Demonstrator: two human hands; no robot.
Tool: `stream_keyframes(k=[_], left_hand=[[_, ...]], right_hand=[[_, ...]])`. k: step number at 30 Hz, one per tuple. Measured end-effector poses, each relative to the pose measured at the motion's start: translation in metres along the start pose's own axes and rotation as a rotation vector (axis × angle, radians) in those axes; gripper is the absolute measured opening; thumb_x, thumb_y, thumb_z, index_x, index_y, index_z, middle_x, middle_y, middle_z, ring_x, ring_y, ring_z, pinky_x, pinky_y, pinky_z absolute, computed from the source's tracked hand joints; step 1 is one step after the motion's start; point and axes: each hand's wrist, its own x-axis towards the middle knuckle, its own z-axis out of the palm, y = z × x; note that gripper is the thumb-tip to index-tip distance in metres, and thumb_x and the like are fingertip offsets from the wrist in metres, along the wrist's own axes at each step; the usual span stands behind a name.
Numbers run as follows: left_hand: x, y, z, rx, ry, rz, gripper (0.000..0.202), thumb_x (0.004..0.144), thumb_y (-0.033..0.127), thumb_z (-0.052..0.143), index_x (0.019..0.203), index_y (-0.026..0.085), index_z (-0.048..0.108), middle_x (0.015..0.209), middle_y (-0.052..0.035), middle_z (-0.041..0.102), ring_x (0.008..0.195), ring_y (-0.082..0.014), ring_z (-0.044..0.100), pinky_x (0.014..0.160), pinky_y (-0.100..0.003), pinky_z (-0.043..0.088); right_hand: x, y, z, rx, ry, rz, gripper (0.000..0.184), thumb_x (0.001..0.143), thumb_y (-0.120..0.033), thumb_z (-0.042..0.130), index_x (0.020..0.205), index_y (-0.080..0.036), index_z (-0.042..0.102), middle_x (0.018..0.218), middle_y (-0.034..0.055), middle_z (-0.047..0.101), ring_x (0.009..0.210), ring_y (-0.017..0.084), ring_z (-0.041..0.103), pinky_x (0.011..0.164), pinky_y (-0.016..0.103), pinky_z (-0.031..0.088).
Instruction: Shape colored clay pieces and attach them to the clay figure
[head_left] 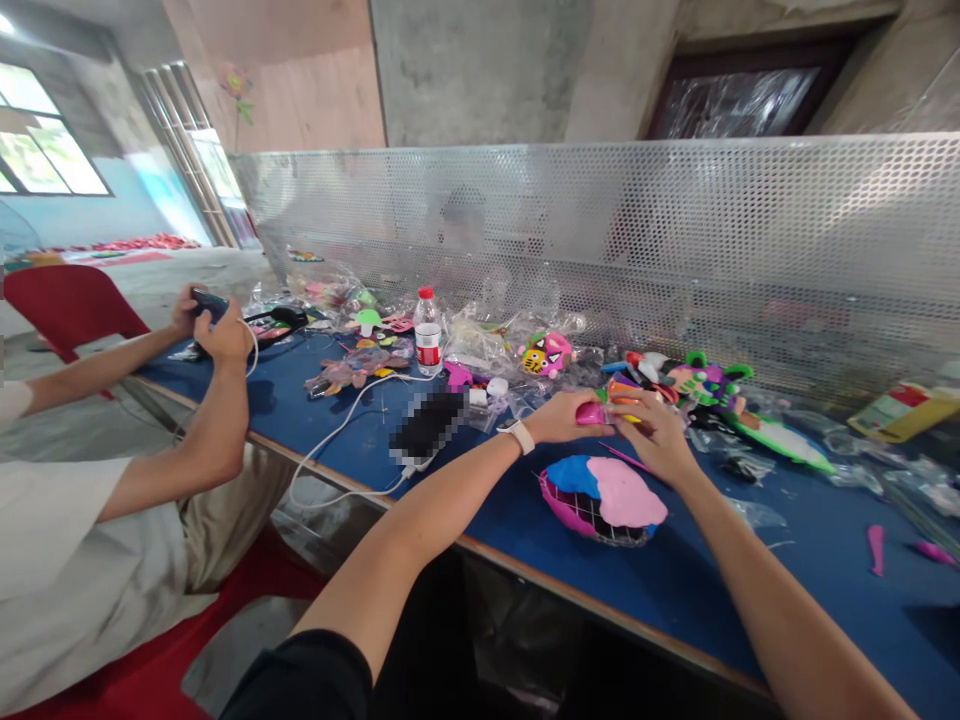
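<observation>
Over the blue table, my left hand (564,416), with a white watch on the wrist, is closed around a bright pink lump of modelling clay (590,412). Right beside it, my right hand (654,432) has its fingers bent and pinched together. A clear plastic edge shows between the two hands, but what the right fingers grip is hidden. Just below them lies a rounded wire-mesh form (600,508), partly covered with blue clay (571,474), pale pink clay (626,490) and magenta clay. A thin pink stick (624,457) rests behind it.
A phone (427,428) with a white cable lies left of my arm. Behind stand a red-capped bottle (427,335), an animal-face clay figure (547,355) and plastic wrapping. A perforated metal screen (585,230) borders the table. At left, a seated person holds a phone (210,303).
</observation>
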Motion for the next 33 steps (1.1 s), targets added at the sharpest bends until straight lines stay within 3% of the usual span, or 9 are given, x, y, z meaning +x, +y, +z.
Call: stream_keyframes(k=[2,7,12,19,21,24,26,30,33], left_hand=[[0.0,-0.001,0.0,-0.036,0.024,-0.001,0.05,0.087,0.057,0.077,0.109,0.013,0.068,0.103,-0.0096,0.073,0.092,-0.0216,0.067,0.085,-0.031,0.049],[0.002,-0.004,-0.002,-0.066,0.005,-0.005,0.04,0.084,0.048,0.08,0.102,0.013,0.071,0.096,-0.0073,0.074,0.087,-0.0203,0.067,0.081,-0.031,0.049],[0.004,-0.004,-0.003,-0.112,0.007,0.009,0.041,0.081,0.043,0.082,0.107,0.013,0.073,0.1,-0.0091,0.077,0.09,-0.022,0.069,0.084,-0.032,0.051],[0.005,0.001,0.001,-0.163,-0.056,0.042,0.035,0.082,0.038,0.081,0.106,0.013,0.074,0.098,-0.0073,0.078,0.087,-0.0213,0.069,0.083,-0.033,0.051],[0.005,0.003,0.001,-0.189,-0.033,0.051,0.039,0.08,0.04,0.083,0.106,0.013,0.073,0.098,-0.0083,0.077,0.087,-0.0214,0.068,0.082,-0.034,0.052],[0.005,0.005,0.001,-0.302,0.02,0.045,0.053,0.08,0.048,0.084,0.116,0.013,0.068,0.106,-0.0105,0.075,0.088,-0.0209,0.069,0.082,-0.033,0.054],[0.005,0.007,0.0,-0.393,0.079,0.027,0.052,0.09,0.056,0.072,0.118,0.013,0.066,0.109,-0.0114,0.073,0.091,-0.0211,0.069,0.083,-0.034,0.055],[0.006,0.011,0.001,-0.448,0.21,-0.061,0.06,0.106,0.063,0.031,0.107,0.016,0.069,0.097,-0.0104,0.072,0.09,-0.0222,0.068,0.085,-0.037,0.056],[0.007,0.013,0.004,-0.45,0.184,-0.047,0.061,0.107,0.063,0.028,0.105,0.018,0.069,0.103,-0.011,0.073,0.097,-0.0238,0.069,0.09,-0.038,0.057]], right_hand=[[0.0,0.003,-0.003,-0.03,-0.048,-0.089,0.02,0.089,-0.028,0.065,0.103,-0.029,0.08,0.139,0.009,0.064,0.123,0.031,0.066,0.093,0.047,0.062],[0.001,0.01,-0.004,-0.025,-0.162,-0.197,0.048,0.083,-0.012,0.065,0.125,-0.033,0.073,0.157,0.0068,0.053,0.138,0.032,0.058,0.114,0.058,0.05],[0.003,0.005,-0.001,-0.023,-0.239,-0.134,0.06,0.08,-0.006,0.06,0.134,-0.031,0.066,0.162,0.0087,0.048,0.148,0.033,0.05,0.107,0.053,0.056],[0.004,0.001,0.0,0.076,-0.306,-0.11,0.049,0.078,-0.004,0.059,0.119,-0.027,0.073,0.161,0.0075,0.05,0.149,0.03,0.049,0.118,0.05,0.047],[0.005,0.001,-0.001,0.086,-0.328,-0.098,0.05,0.078,-0.004,0.058,0.12,-0.027,0.074,0.162,0.0072,0.049,0.15,0.029,0.049,0.118,0.049,0.048],[0.008,-0.001,-0.001,-0.001,-0.304,-0.111,0.05,0.079,-0.004,0.061,0.12,-0.028,0.076,0.159,0.0073,0.051,0.15,0.031,0.047,0.125,0.054,0.038],[0.009,-0.004,-0.001,-0.039,-0.294,-0.138,0.05,0.08,-0.005,0.062,0.122,-0.029,0.075,0.16,0.0068,0.05,0.153,0.031,0.044,0.128,0.056,0.033],[0.007,-0.01,0.001,-0.056,-0.323,-0.152,0.06,0.08,-0.003,0.061,0.133,-0.031,0.071,0.172,0.0037,0.033,0.161,0.031,0.029,0.131,0.055,0.028],[0.005,-0.011,0.002,-0.043,-0.339,-0.145,0.061,0.081,-0.004,0.061,0.135,-0.031,0.069,0.175,0.003,0.026,0.162,0.03,0.025,0.131,0.053,0.028]])
